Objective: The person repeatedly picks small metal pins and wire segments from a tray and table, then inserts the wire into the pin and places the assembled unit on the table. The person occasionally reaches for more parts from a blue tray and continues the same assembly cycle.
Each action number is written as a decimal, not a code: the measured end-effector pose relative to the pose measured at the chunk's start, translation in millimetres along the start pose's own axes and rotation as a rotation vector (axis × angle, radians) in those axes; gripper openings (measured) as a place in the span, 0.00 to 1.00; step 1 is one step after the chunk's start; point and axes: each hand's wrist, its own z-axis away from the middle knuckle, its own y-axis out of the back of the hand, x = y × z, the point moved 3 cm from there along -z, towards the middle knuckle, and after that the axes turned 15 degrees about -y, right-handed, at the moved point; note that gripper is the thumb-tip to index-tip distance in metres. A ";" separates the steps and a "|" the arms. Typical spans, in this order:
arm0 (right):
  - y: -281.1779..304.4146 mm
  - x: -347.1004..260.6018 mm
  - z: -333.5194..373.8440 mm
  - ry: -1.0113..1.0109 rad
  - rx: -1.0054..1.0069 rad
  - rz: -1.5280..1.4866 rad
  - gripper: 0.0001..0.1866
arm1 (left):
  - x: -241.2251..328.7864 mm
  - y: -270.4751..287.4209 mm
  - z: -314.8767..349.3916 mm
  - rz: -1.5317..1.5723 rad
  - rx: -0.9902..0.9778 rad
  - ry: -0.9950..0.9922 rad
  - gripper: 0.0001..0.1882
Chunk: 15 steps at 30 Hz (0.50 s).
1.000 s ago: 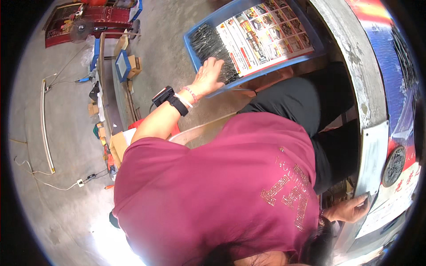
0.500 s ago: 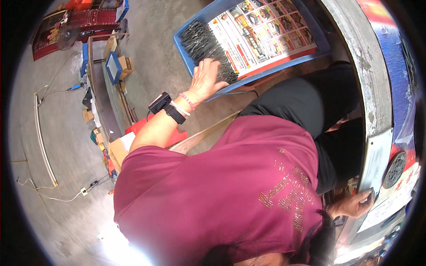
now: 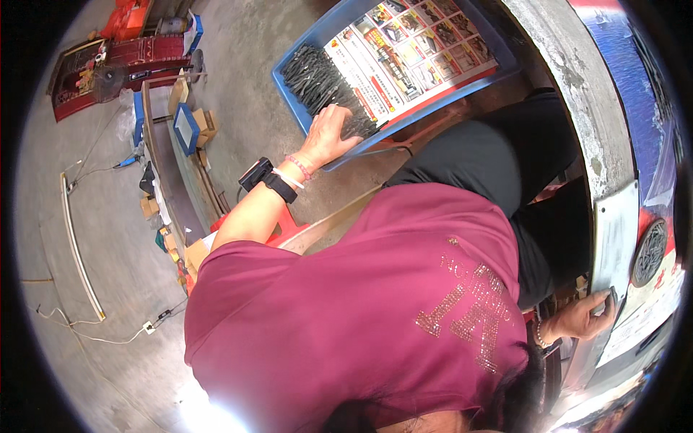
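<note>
My left hand (image 3: pixel 328 137) lies at the near edge of a blue plastic bin (image 3: pixel 289 108), on a pile of thin black strips (image 3: pixel 317 76). Its thumb stands apart from the bent fingers; no strip shows clearly gripped in it. On the right, my right hand (image 3: pixel 581 317) rests at the table edge beside a pale metal plate (image 3: pixel 613 234). Its fingers and thumb close on a small black piece (image 3: pixel 613 297), mostly hidden. A printed sheet (image 3: pixel 411 61) with small pictures covers much of the bin.
A round dish of dark pieces (image 3: pixel 650 252) sits on the table past the plate. The table's worn grey edge (image 3: pixel 577 94) curves along my right. Cardboard boxes (image 3: pixel 206 128), a blue-framed panel (image 3: pixel 185 130) and a long pale strip (image 3: pixel 83 252) are on the left.
The view has shifted slightly. My left hand stays at the strips in the bin. My right hand has moved slightly upward along the table edge, still pinching.
</note>
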 end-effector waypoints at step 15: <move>-0.8 -2.0 0.8 0.022 -0.012 -0.038 0.07 | -1.5 -5.5 3.2 0.059 0.043 -0.061 0.23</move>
